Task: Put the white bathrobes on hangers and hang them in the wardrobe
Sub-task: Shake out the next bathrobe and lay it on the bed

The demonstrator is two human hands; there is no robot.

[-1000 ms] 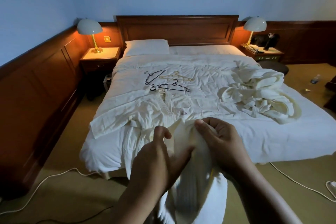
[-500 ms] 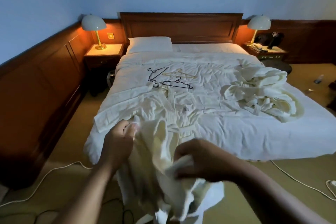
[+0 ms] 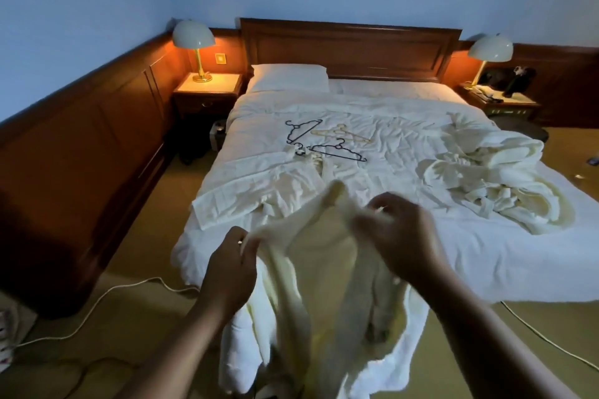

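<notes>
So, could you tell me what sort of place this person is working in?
Most likely a hotel bedroom: a double bed with a wooden headboard, matching lit lamps on both bedside tables, and white bathrobes lying on the bed beside loose hangers.

Limp white bathrobe (image 3: 324, 285), hangers (image 3: 337, 141) beyond

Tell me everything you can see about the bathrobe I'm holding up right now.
The bathrobe is cream-white, of soft, thick-looking cloth, and crumpled. The left hand pinches one upper edge, the right hand grips another, a fold peaking between them. The rest hangs in loose folds toward the floor at the foot of the bed.
</notes>
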